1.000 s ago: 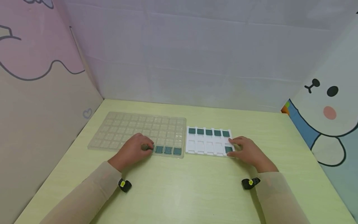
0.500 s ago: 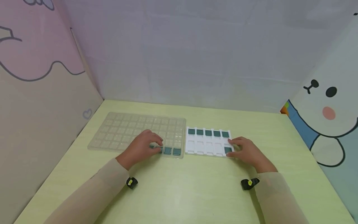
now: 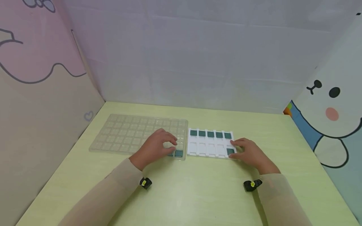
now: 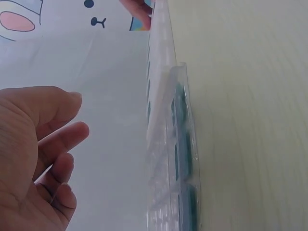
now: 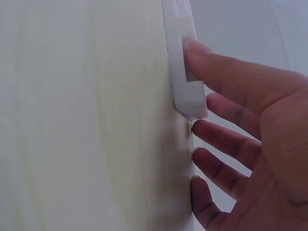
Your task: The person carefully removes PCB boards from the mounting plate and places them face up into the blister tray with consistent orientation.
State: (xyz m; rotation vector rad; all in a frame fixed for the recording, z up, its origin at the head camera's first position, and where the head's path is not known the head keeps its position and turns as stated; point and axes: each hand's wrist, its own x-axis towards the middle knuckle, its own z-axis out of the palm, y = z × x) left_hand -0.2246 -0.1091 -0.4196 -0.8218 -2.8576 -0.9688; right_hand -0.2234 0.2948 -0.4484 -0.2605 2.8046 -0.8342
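Presently, a dark green, squarish chip [image 3: 178,153] is lying at lower centre, in the near right corner of the clear tray [image 3: 124,131], whose long axis is running left–right. Just left, the nearer left hand [image 3: 156,146] is hovering empty, fingers loosely bent. Right of centre, the right hand [image 3: 250,154] is gripping the white tray's [image 3: 211,147] end.

Left tray [image 3: 127,131], right tray [image 3: 211,147] — chips [image 3: 210,134] in both

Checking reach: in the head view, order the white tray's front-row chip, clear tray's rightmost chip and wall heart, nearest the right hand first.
1. Front-row chip: beside the right hand.
2. Rightmost chip: farther left.
3. Wall heart: far left.
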